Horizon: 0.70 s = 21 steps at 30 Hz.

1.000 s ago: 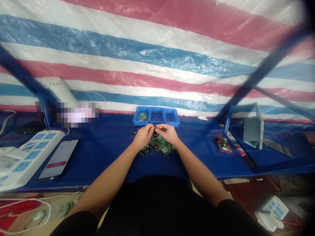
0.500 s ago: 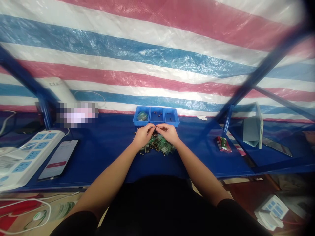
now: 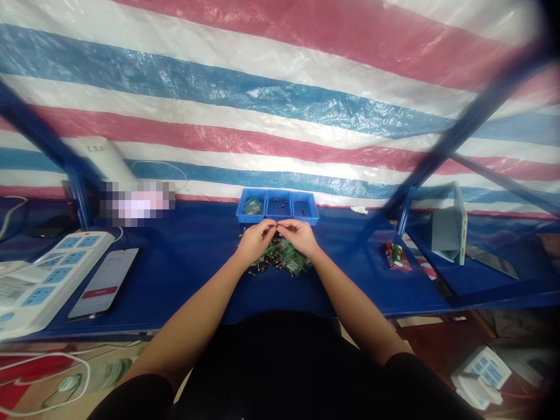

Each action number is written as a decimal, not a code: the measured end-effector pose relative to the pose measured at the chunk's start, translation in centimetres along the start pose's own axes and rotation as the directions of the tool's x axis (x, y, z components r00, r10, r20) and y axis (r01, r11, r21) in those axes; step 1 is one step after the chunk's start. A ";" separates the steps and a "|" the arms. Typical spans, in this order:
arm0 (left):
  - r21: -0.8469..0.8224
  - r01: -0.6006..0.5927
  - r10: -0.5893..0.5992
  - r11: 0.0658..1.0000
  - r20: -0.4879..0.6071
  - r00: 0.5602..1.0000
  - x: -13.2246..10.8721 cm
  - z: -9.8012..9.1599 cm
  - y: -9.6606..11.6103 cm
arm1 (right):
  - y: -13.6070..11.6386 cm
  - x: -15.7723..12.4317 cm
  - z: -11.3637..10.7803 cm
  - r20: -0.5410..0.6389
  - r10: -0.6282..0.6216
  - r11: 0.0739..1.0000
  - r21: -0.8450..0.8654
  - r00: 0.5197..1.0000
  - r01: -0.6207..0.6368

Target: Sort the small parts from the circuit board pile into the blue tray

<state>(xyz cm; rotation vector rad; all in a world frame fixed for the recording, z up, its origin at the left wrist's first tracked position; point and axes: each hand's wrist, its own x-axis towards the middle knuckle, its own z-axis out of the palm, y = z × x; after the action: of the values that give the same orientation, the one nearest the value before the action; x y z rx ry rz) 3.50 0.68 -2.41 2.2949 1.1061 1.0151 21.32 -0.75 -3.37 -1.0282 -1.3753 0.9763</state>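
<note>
My left hand [image 3: 254,240] and my right hand [image 3: 300,235] meet fingertip to fingertip above a loose pile. Both are pinched closed around something small and dark, too small to name. Beneath them lies the pile of small brass-coloured screw-like pieces [image 3: 261,268] and greenish clear packets [image 3: 289,256]. Just beyond my fingers stand three joined blue bins. Greenish packets lie in the left bin [image 3: 250,220], a few small dark pieces in the middle bin [image 3: 272,212], and a dark piece in the right bin [image 3: 308,221].
On the blue table [image 3: 184,256], a white power strip [image 3: 56,280] and a phone [image 3: 105,283] lie at left. A small red-green box [image 3: 396,256] and a propped tablet-like case [image 3: 450,227] stand at right. Blue frame bars [image 3: 426,166] slant on both sides.
Both hands stay nearly in place, with only slight fingertip movement around the small piece. Bins and pile look the same.
</note>
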 end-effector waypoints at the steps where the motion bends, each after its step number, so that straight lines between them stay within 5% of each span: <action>1: 0.004 -0.002 0.002 1.000 -0.004 1.000 0.0 0.0 -0.1 | 0.0 0.0 0.0 0.000 0.000 1.000 0.001 1.000 0.000; 21: -0.009 0.008 -0.009 1.000 -0.013 1.000 0.0 0.0 -0.1 | 0.0 -0.1 0.1 0.008 -0.007 1.000 -0.010 1.000 0.008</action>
<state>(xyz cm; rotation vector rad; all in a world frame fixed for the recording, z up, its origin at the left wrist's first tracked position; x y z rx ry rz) 3.45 0.72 -2.55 2.2778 1.1133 1.0310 21.25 -0.81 -3.41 -1.0269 -1.3907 0.9698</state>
